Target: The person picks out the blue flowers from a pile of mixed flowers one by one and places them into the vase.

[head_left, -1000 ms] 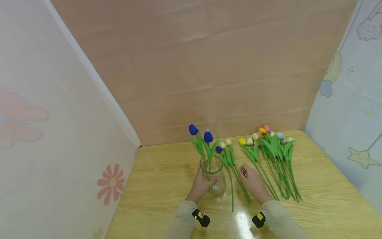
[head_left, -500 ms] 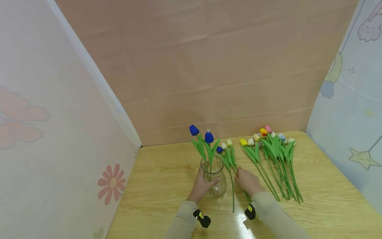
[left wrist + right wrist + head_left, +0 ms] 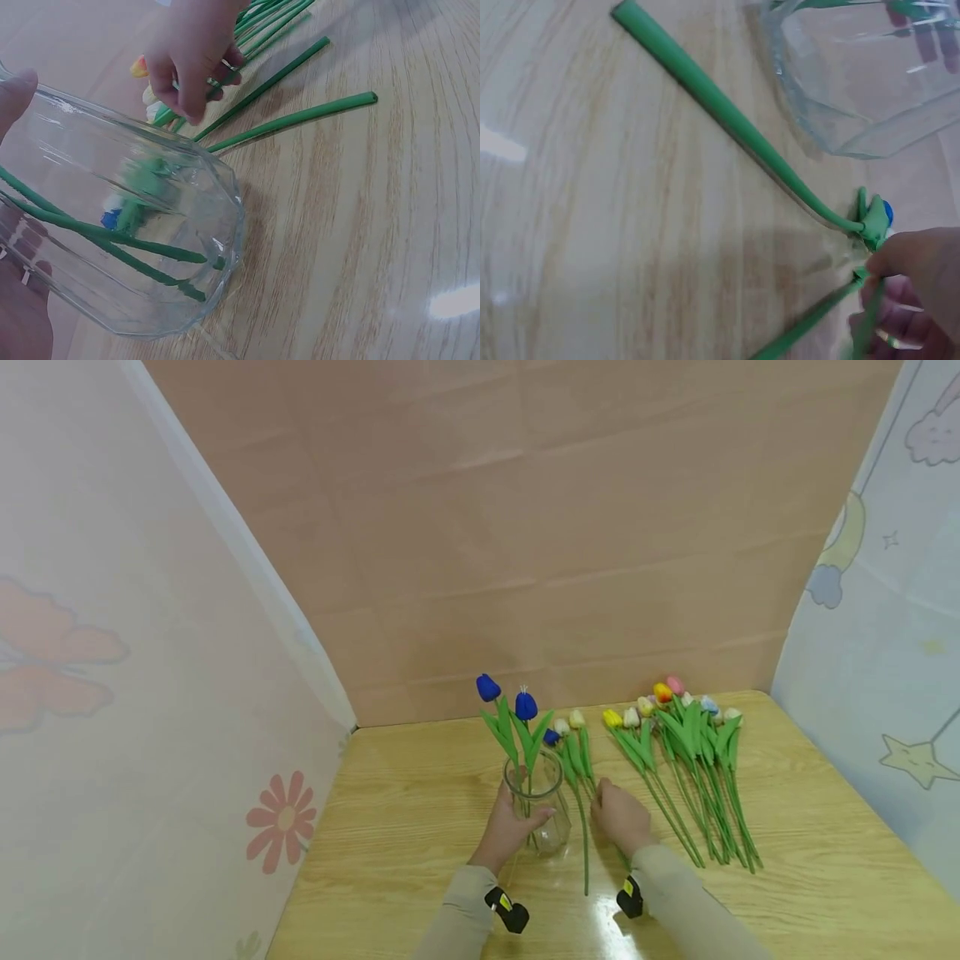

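Note:
My left hand [image 3: 504, 831] grips the side of a clear glass vase [image 3: 553, 835], thumb across its front. Two blue tulips [image 3: 487, 687] stand in the vase, their green stems showing through the glass in the left wrist view. To the right of the vase lie a blue tulip [image 3: 551, 737] and two whitish tulips [image 3: 577, 718]. Over their stems, my right hand [image 3: 622, 817] pinches a green tulip stem [image 3: 866, 322] between thumb and fingers. Which bloom that stem belongs to is hard to tell, as the hand covers part of it.
Farther right on the wooden table [image 3: 405, 810] lies a spread of yellow, white, pink, orange and light blue tulips [image 3: 693, 735], stems toward me. A brown backdrop [image 3: 525, 527] rises behind the table, with patterned cloth walls on both sides.
My right hand has moved slightly left and down onto the stems beside the vase and taken hold of one. The left hand and vase have stayed in place.

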`<state>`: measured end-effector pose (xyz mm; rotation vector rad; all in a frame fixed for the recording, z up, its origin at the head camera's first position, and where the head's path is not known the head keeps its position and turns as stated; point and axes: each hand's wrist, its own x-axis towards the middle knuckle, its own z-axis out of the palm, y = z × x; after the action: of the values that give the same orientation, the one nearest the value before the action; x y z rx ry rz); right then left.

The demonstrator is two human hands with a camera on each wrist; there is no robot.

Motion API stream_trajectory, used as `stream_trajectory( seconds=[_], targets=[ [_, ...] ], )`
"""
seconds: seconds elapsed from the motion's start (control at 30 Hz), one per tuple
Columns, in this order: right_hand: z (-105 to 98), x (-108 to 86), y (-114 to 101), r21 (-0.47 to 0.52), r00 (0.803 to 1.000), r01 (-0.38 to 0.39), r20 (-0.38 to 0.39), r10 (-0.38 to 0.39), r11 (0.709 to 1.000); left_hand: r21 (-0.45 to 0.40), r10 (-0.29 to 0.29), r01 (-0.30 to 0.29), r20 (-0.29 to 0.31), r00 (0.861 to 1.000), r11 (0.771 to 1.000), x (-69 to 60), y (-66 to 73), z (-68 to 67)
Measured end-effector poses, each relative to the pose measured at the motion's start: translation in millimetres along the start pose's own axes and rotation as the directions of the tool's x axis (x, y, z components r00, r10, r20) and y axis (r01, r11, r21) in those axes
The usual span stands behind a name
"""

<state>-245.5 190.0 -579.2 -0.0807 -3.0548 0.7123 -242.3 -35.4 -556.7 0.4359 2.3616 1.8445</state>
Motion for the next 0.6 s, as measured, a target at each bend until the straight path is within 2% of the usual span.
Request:
stream_trajectory(
  seconds=[0.13, 0.33, 0.4, 0.53, 0.6],
  targets=[
    [-5, 0.1, 2, 0.048, 0.988, 0.054, -0.145, -0.047, 0.997, -0.012, 0.008, -0.008, 0.008, 1.000, 1.000, -0.5, -2.0, -0.3],
    [-22, -2.4, 8, 0.137, 0.937, 0.175, -0.326, -0.122, 0.975, -0.014, 0.021, -0.021, 0.004, 1.000, 1.000, 0.3, -1.4, -0.1],
    [-30, -3.1, 12, 0.145, 0.918, 0.188, -0.378, -0.121, 0.971, -0.012, 0.019, -0.019, 0.003, 1.000, 1.000, 0.2, -0.4, 0.2],
    [-42, -3.8, 22, 0.165, 0.889, 0.165, -0.452, -0.074, 0.973, -0.007, 0.016, -0.016, 0.002, 1.000, 1.000, 0.1, 1.2, 0.3],
    [-46, -3.6, 29, 0.156, 0.864, 0.155, -0.501, -0.057, 0.976, -0.005, 0.017, -0.017, 0.002, 1.000, 1.000, 0.0, 1.4, 0.0]
  ],
)
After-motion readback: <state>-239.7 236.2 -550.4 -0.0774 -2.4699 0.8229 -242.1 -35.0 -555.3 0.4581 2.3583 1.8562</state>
